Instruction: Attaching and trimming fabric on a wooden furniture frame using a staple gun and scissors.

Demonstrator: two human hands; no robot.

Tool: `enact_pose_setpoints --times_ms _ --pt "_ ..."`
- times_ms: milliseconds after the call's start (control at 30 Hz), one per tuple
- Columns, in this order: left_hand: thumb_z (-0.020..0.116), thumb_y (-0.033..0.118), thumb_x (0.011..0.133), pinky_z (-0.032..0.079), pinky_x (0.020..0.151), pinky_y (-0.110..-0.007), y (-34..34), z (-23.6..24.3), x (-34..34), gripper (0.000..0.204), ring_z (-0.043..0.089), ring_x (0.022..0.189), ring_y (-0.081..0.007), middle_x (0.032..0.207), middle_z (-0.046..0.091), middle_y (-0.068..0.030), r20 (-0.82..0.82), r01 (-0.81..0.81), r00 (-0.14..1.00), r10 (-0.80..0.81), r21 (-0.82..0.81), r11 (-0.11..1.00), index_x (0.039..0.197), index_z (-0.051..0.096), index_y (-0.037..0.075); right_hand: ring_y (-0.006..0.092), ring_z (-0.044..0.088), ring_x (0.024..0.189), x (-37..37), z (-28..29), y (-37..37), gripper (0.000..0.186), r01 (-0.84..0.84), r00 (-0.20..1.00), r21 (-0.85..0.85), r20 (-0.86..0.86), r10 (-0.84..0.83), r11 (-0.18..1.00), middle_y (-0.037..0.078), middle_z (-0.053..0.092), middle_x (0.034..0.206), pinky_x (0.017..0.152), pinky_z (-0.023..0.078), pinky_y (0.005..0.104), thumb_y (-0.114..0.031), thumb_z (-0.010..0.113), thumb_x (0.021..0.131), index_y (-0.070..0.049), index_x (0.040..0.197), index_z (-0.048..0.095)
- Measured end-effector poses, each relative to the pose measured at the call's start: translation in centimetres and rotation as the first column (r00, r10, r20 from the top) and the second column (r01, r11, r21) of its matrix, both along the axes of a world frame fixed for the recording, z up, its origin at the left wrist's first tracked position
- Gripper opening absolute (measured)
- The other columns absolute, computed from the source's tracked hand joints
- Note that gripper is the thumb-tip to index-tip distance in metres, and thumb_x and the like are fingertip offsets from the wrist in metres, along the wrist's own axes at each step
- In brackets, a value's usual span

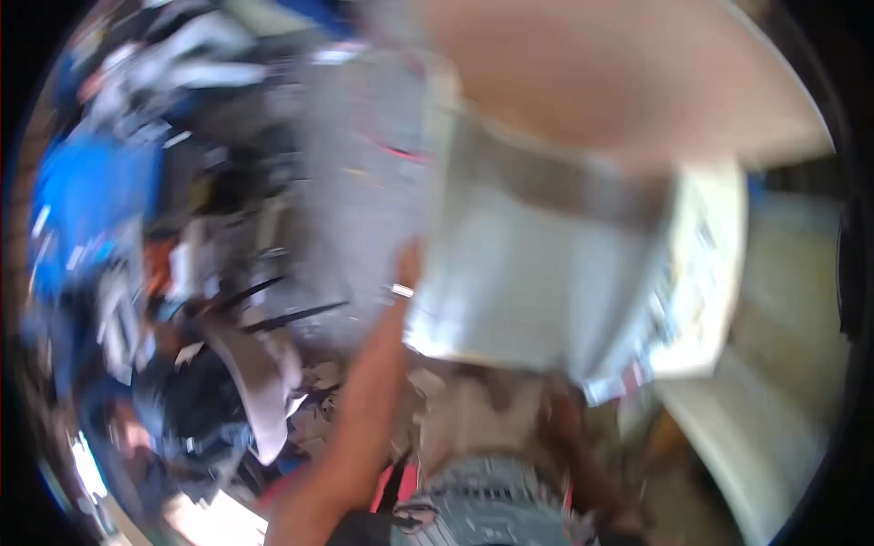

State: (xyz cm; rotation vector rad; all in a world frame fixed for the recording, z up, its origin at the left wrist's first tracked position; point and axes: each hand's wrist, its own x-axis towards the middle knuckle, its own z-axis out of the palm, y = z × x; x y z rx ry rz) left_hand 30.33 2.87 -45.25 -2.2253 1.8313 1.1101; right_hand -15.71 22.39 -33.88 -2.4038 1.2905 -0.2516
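A large, pale, box-like piece (510, 273) with a shiny whitish face fills the middle right, smeared by motion. My left hand (410, 262) is at its left edge, and a pale band circles that wrist. The fingers are too blurred and hidden to make out. My right hand (560, 409) is just below the lower edge of the box-like piece, its fingers also smeared. Whether it touches the piece, I cannot tell. A broad tan-brown panel (637, 73) slants over the top of the piece.
A grey work surface (346, 209) lies left of the pale piece. At the far left is a bright blue object (100, 200) among blurred clutter. A person (196, 391) in dark clothing is at the lower left. A pale slanting panel (737, 437) stands at the right.
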Motion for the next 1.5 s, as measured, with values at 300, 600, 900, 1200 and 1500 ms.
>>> enact_pose_setpoints --times_ms 300,600,900,1200,1500 --pt "0.044 0.018 0.1 0.049 0.088 -0.044 0.5 -3.7 3.8 0.031 0.062 0.1 -0.0393 0.107 0.066 -0.0213 -0.249 -0.44 0.896 0.368 -0.395 0.806 0.117 0.063 0.001 0.0373 0.062 0.095 -18.1 1.3 -13.7 0.024 0.768 0.635 -0.056 -0.064 -0.77 0.638 0.019 0.066 0.1 0.085 0.05 0.0452 -0.018 0.063 0.091 -0.004 0.11 0.064" --pt "0.048 0.017 0.095 0.048 0.077 -0.053 -0.9 1.3 -1.2 0.021 0.059 0.093 -0.0457 0.103 0.063 -0.0248 0.137 -0.049 0.982 0.132 -0.485 0.873 0.101 0.059 -0.001 0.0433 0.058 0.106 -19.0 -9.5 -18.9 0.051 0.694 0.687 0.027 -0.322 -0.651 0.719 0.023 0.059 0.113 0.088 0.047 0.051 -0.03 0.07 0.081 -0.001 0.12 0.054" --pt "0.048 0.042 0.099 0.048 0.076 -0.045 -2.8 7.2 -2.9 0.043 0.064 0.087 -0.0407 0.09 0.066 -0.025 -0.305 -0.546 0.824 0.477 -0.206 0.812 0.095 0.061 0.001 0.0395 0.065 0.086 -20.5 -1.3 -20.6 0.048 0.753 0.642 0.321 -0.17 -0.747 0.574 0.024 0.068 0.094 0.08 0.05 0.0453 -0.038 0.072 0.084 0.005 0.104 0.062" --pt "0.049 0.04 0.098 0.051 0.074 -0.05 -2.3 4.9 -1.7 0.032 0.067 0.085 -0.0407 0.089 0.069 -0.0216 -0.32 -0.334 0.911 0.259 -0.207 0.92 0.108 0.058 0.011 0.0022 0.047 0.058 1.5 20.7 -17.4 0.016 0.432 0.728 0.828 -0.085 -0.681 0.358 -0.004 0.06 0.073 0.049 0.035 0.0211 -0.006 0.071 0.085 -0.004 0.1 0.065" --pt "0.063 0.043 0.091 0.051 0.073 -0.044 2.6 5.2 -1.2 0.039 0.067 0.083 -0.0359 0.085 0.068 -0.019 -0.627 -0.605 0.648 0.432 -0.079 0.792 0.093 0.062 0.004 0.009 0.063 0.076 15.5 18.2 -18.7 0.018 0.25 0.919 0.723 0.032 -0.393 0.644 0.002 0.071 0.084 0.069 0.052 0.0279 -0.006 0.076 0.082 0.004 0.094 0.069"
